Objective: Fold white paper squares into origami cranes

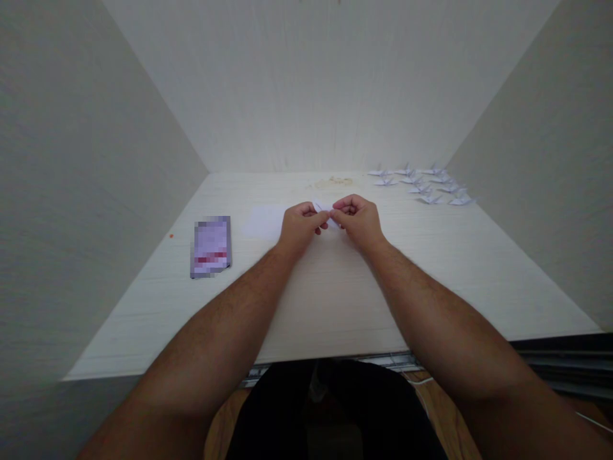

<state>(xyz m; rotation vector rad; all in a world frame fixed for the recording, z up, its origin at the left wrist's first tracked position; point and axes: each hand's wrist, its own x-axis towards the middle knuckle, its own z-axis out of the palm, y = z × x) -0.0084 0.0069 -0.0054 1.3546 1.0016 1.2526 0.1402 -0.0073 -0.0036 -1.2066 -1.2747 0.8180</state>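
Fingers (347, 206) pinched tight on folded paper (321, 207)

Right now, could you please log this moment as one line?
left hand: pinches folded paper | right hand: pinches it too | paper cranes: far right

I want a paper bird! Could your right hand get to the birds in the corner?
Probably yes: the tabletop between the right hand and the paper cranes is bare, though that hand pinches a small folded paper.
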